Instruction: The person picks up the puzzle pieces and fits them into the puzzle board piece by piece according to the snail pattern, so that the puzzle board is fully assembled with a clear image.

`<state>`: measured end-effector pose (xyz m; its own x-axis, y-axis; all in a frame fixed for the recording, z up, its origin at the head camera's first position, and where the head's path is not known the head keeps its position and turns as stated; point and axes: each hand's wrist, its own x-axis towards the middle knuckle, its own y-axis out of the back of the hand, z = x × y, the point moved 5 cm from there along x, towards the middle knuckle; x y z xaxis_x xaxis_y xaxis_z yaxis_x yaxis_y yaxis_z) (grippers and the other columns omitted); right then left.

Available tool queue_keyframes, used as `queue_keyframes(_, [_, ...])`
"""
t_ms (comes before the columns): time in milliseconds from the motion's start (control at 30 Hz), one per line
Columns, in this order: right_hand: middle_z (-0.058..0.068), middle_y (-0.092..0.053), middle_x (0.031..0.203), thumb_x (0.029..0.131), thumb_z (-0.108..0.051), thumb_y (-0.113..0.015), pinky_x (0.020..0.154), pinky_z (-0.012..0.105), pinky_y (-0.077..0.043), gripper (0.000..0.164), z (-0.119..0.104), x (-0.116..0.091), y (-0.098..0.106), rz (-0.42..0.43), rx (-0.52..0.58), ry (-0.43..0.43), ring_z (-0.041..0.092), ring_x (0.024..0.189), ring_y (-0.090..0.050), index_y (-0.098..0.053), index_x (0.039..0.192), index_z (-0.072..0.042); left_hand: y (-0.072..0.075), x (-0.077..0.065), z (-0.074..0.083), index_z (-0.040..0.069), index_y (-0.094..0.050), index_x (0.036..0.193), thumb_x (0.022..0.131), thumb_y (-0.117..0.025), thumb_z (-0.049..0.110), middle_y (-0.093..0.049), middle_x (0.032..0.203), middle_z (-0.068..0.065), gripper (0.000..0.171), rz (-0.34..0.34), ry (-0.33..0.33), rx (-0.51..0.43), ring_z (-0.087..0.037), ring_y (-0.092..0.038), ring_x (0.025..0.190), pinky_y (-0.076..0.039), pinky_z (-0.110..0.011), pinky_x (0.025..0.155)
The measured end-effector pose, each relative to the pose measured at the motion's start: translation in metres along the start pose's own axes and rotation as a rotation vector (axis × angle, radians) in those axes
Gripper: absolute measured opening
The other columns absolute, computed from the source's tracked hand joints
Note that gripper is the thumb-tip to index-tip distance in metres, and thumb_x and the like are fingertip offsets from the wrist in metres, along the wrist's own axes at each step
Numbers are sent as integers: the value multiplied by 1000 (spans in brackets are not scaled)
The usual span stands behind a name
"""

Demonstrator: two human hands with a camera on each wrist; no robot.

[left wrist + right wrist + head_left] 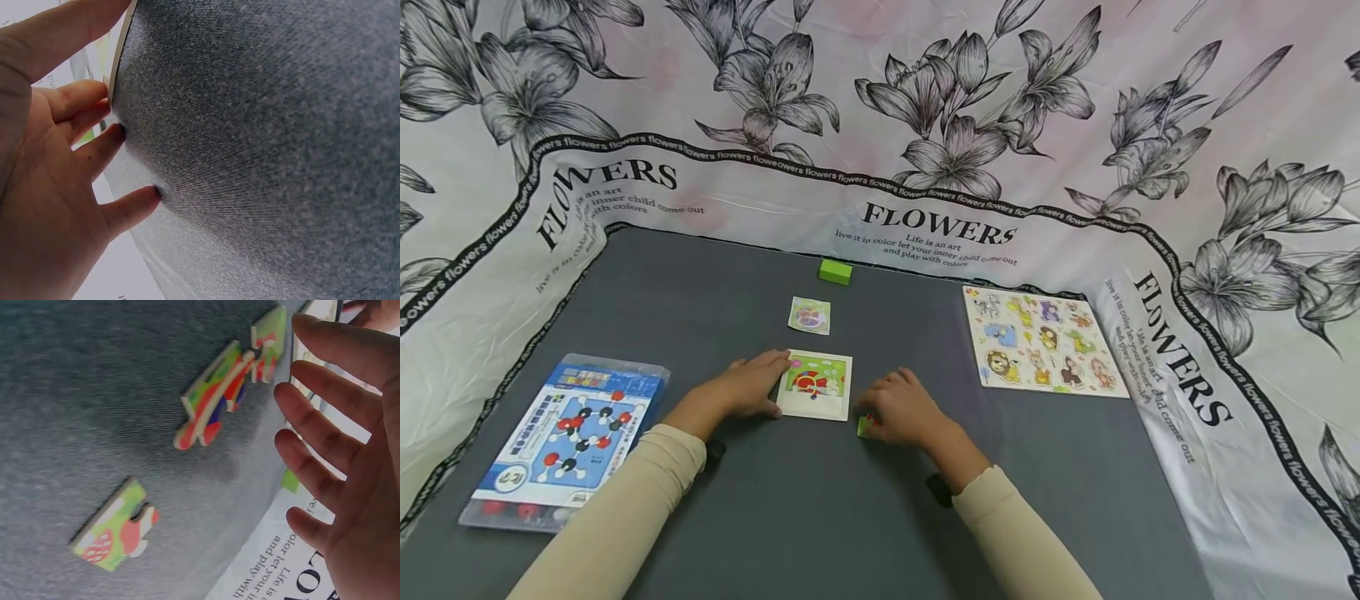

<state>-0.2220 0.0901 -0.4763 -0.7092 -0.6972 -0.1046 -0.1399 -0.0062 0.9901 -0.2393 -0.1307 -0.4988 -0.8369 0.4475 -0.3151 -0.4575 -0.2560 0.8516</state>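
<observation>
A square puzzle board (815,410) with a pale frame lies before me, part of its green and red picture in place and its lower strip bare. Along its left edge my left hand (747,385) rests, thumb near the lower corner and fingertips near the upper one. In the left wrist view that hand (59,169) has spread fingers touching the board's rim (120,59). My right hand (904,408) hovers right of the board over loose puzzle pieces (865,427). The right wrist view shows several pieces (111,530) on the cloth, apart from its relaxed fingers (319,447).
Behind the board lie a small picture card (809,316) and a green block (835,272). An animal picture board (1045,342) lies at the back right. A molecule model kit box (568,442) sits left, near my left forearm. Flower-printed cloth (925,179) borders the dark table.
</observation>
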Motion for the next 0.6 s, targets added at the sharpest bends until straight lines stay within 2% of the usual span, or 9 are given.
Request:
queue_keyframes(467, [-2,-70,100,82,-29,-78,107,58,-33,25,-4,-8,-4,7,-17,21,24,102,-59,-73,106,-22,-1,-1,-1,0,-32,150,83,-78,27,-24,157,-20,85,-5,-2,14,-38,-23,145,-21,-68,108])
queue_keyframes(600, [-3,-70,101,83,-28,-77,108,57,-32,25,-5,-8,-1,4,-32,18,23,102,-58,-73,107,-22,0,-1,1,0,-32,149,84,-77,27,-23,157,-20,85,-3,-4,7,-37,-22,145,-21,-68,108])
